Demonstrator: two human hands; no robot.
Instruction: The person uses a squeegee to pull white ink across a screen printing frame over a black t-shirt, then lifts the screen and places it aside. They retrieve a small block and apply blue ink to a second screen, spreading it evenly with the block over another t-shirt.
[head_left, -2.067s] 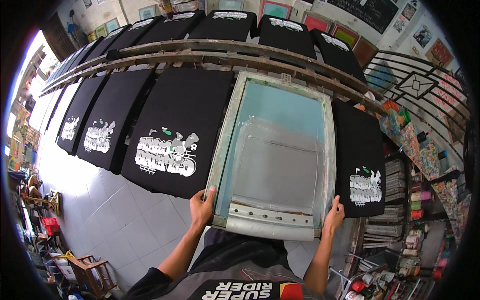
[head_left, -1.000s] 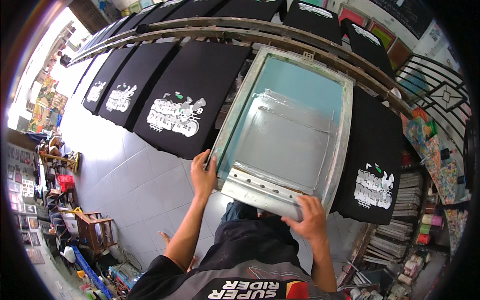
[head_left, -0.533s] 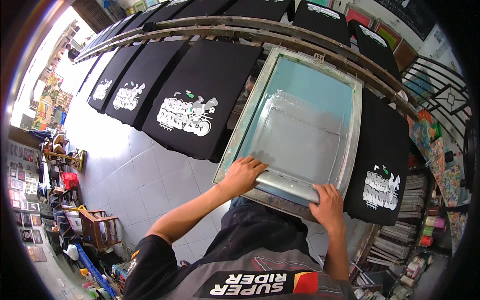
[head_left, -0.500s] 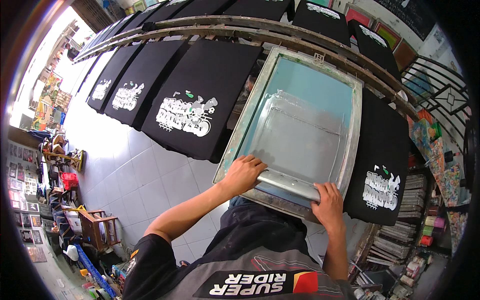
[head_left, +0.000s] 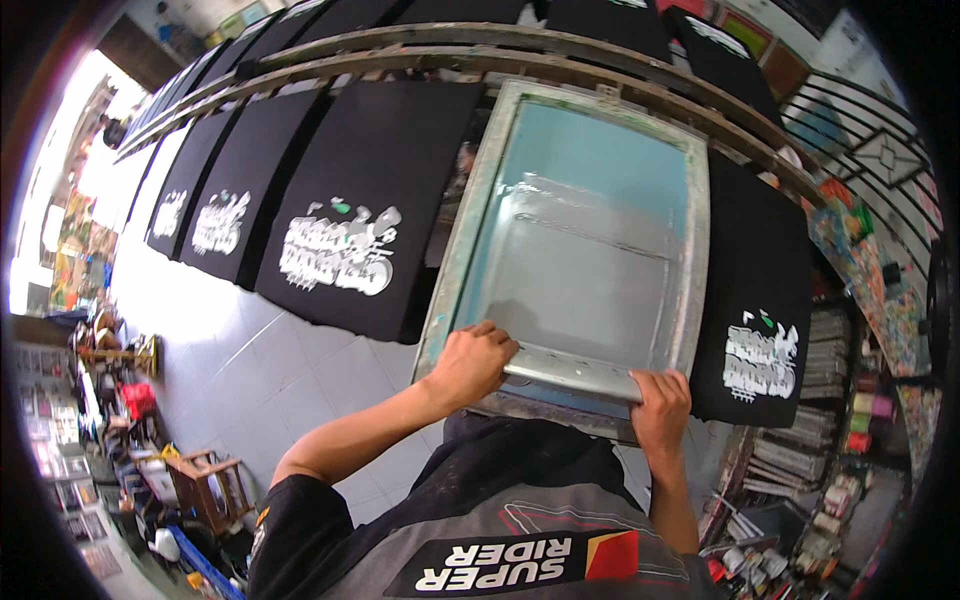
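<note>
A screen frame (head_left: 698,240) with pale blue mesh (head_left: 600,145) lies over a place in the rack, between black shirts. Its middle (head_left: 570,270) looks grey, crossed by glossy streaks. My left hand (head_left: 475,362) and my right hand (head_left: 658,405) grip a long silver squeegee (head_left: 570,368) near the frame's lower end, one hand at each end, fingers curled over its top. The shirt (head_left: 370,170) left of the frame and the shirt (head_left: 755,250) to its right each carry a white print with a small green patch.
Two long wooden rails (head_left: 420,62) run behind the frame, with more black shirts (head_left: 720,55) beyond. A metal railing (head_left: 850,150) stands right, above stacked slats (head_left: 825,370) and paint containers (head_left: 865,420). At left are tiled floor (head_left: 260,390), a wooden stool (head_left: 205,490) and clutter.
Two seconds ago my hands held the frame's sides. They have since moved onto the squeegee, which has tilted. In the last half second only the view has shifted slightly.
</note>
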